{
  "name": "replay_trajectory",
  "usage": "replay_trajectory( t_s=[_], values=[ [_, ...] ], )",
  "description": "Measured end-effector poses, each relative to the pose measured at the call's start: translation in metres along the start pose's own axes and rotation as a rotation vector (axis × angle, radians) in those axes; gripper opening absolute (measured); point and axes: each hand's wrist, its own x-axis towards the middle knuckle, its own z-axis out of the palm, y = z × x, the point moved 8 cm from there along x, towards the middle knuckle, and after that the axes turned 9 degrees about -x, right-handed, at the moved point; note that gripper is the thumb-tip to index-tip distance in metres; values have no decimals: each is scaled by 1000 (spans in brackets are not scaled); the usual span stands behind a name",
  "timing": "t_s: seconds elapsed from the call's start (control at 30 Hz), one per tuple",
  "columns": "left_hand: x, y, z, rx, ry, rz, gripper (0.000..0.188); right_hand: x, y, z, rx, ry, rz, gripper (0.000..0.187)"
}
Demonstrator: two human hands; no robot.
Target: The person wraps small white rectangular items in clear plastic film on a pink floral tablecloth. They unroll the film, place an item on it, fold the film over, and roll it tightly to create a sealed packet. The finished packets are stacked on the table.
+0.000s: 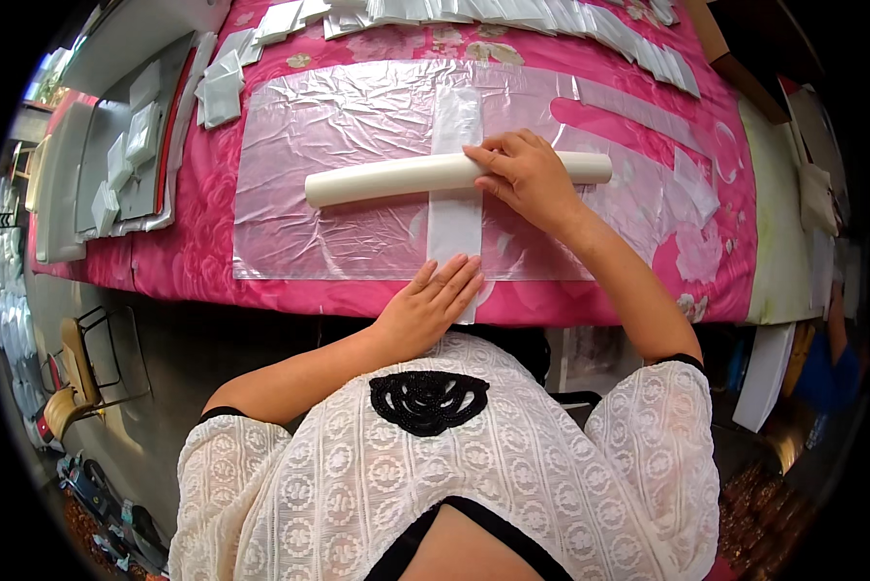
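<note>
A large clear plastic bag (338,116) lies flat and wrinkled on the pink flowered cloth, with a cut-out at its right end. Down its middle runs a white strip (455,242), reaching to the table's near edge. Across both rests a long white roll (377,181), slightly tilted. My right hand (524,179) grips this roll right of its middle, thumb on the near side and fingers over the top. My left hand (432,302) lies flat on the strip's near end, its fingers stretched out. The roll hides part of the strip.
Stacks of folded white packets (396,12) line the table's far side. At the left stands a grey tray (144,126) with more packets. A cardboard box (720,48) sits far right, above a pale green cloth (783,223). A chair (72,378) stands on the floor at left.
</note>
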Motion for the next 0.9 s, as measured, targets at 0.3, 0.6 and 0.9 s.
replay_trajectory(
  t_s=[0.3, 0.6, 0.9],
  values=[
    [-21, -15, -27, -362, 93, 229, 35, 49, 57, -4, -93, 159, 9, 33],
    [-17, -29, -63, -675, 335, 236, 21, -47, -72, 6, 285, -225, -233, 40],
    [10, -56, -56, -404, 166, 123, 66, -56, -52, 13, 120, 58, 23, 29]
  ],
)
